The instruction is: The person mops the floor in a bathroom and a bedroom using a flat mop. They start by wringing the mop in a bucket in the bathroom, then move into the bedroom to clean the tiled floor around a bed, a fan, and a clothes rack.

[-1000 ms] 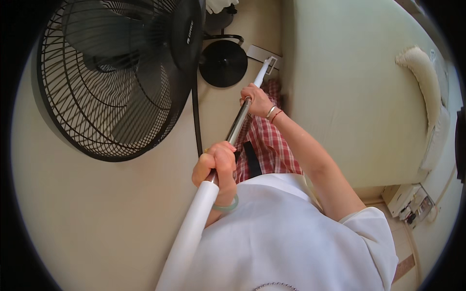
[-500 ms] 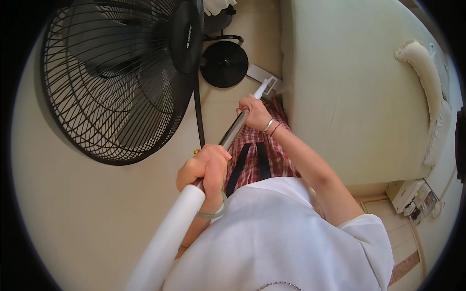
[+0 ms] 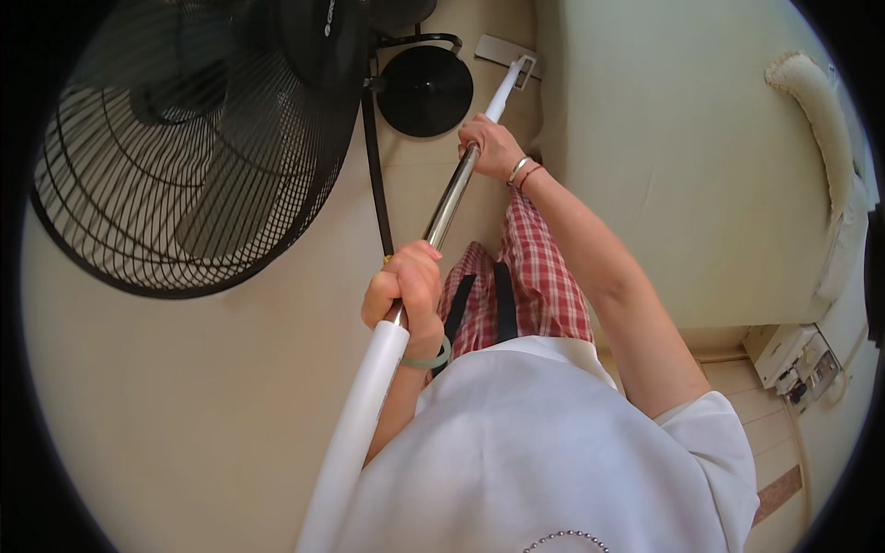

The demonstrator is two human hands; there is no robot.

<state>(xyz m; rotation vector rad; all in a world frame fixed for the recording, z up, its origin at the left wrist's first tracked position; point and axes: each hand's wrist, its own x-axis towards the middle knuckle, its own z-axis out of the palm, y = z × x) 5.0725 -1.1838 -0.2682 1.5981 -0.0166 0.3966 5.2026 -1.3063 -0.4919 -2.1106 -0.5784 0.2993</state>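
Both my hands are closed round the pole of a flat floor mop (image 3: pixel 452 205), which slants from the lower left up to the far middle. My left hand (image 3: pixel 412 288) grips the silver pole just above its thick white lower sleeve. Farther along, my right hand (image 3: pixel 493 147) holds it where the silver part meets a white section. The mop's flat rectangular head (image 3: pixel 501 50) lies on the floor beside the bed's edge, to the right of a round black base (image 3: pixel 426 90).
A large black fan (image 3: pixel 184 203) fills the upper left, its black pole (image 3: pixel 374 175) running along the pale floor (image 3: pixel 184 396). On the right stands a bed (image 3: pixel 673 175) with a pale cover and a frilled pillow (image 3: pixel 813 120). A white cabinet (image 3: pixel 770 355) sits beyond it.
The mop's head has slid away from me along the bed, and both hands have gone forward with the pole. The view has shifted slightly, and more of the checked trousers shows.
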